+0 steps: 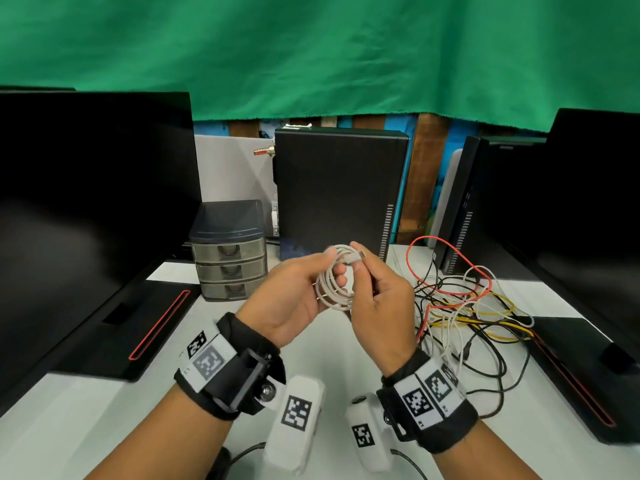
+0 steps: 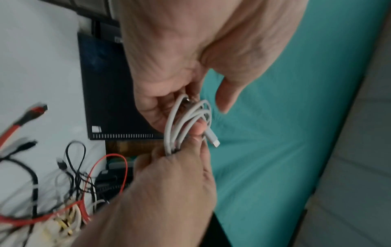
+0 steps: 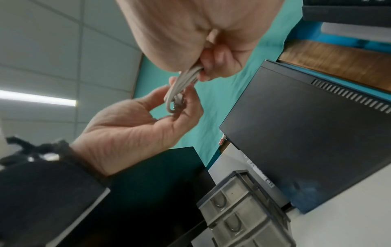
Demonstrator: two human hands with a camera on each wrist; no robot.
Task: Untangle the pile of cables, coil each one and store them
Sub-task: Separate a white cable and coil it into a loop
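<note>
A white cable (image 1: 332,282) is wound into a small coil held up between both hands above the table. My left hand (image 1: 311,282) grips the coil's left side with curled fingers. My right hand (image 1: 367,275) pinches the coil's other side along with its plug end (image 1: 358,257). The left wrist view shows the coil (image 2: 186,122) and its white plug (image 2: 212,138) sticking out past the right hand's fingers (image 2: 196,130). In the right wrist view the strands (image 3: 182,83) run between both hands. A tangled pile of red, black, white and yellow cables (image 1: 464,306) lies to the right.
A small grey three-drawer organizer (image 1: 228,251) stands at the back left, all drawers closed. A black computer tower (image 1: 339,192) stands behind the hands. Black monitors (image 1: 86,202) flank both sides, their bases on the white table (image 1: 329,358). A green cloth hangs behind.
</note>
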